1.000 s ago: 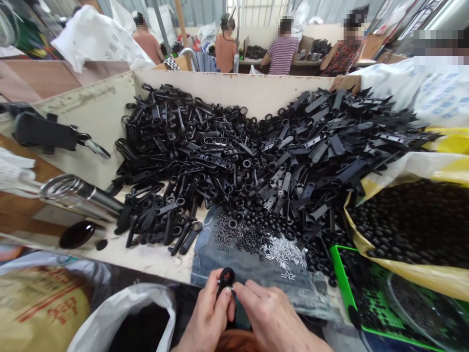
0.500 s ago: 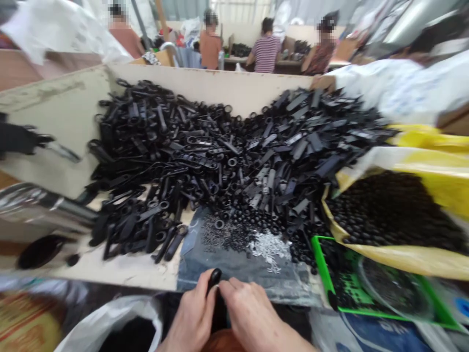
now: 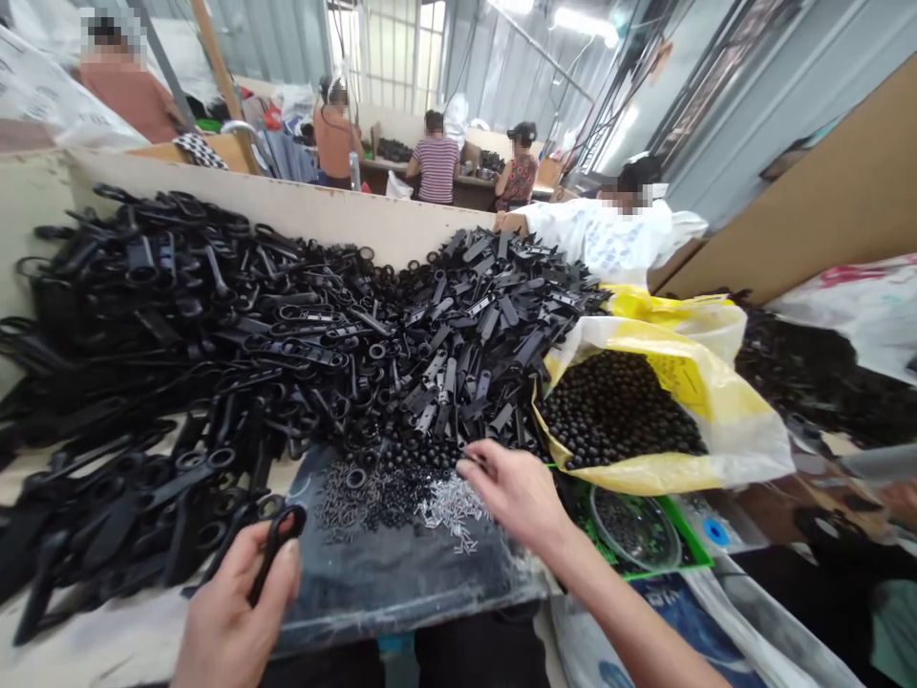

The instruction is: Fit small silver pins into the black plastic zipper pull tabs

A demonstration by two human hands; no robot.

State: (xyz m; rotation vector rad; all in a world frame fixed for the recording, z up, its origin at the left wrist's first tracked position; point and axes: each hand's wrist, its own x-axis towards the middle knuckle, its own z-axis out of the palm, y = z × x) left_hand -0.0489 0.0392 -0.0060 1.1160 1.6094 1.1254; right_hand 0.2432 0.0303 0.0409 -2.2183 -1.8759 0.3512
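Observation:
In my left hand [image 3: 236, 607] is a black plastic part with a ring end [image 3: 276, 554], gripped between thumb and fingers above the table's front left. My right hand [image 3: 512, 487] reaches to the edge of a heap of small black balls [image 3: 430, 456], its fingertips drawn together. Whatever lies between those fingertips is too small or hidden to name. Just left of this hand lie silver pins [image 3: 451, 506]. Darker small pins [image 3: 336, 497] and a loose black ring [image 3: 356, 479] are farther left on the dark mat [image 3: 358, 583].
Long black ring-ended parts [image 3: 215, 287] are heaped at left, flat black pieces [image 3: 494, 306] at centre right. A yellow-white bag [image 3: 745, 430] holds black balls. Beside it sits a green tray [image 3: 698, 549] with a clear bowl [image 3: 637, 530]. Several people work beyond the low board [image 3: 301, 205].
My hands were together at the front edge and have moved apart. The left moved left with the black part; the right went forward to the small balls. The view swung right.

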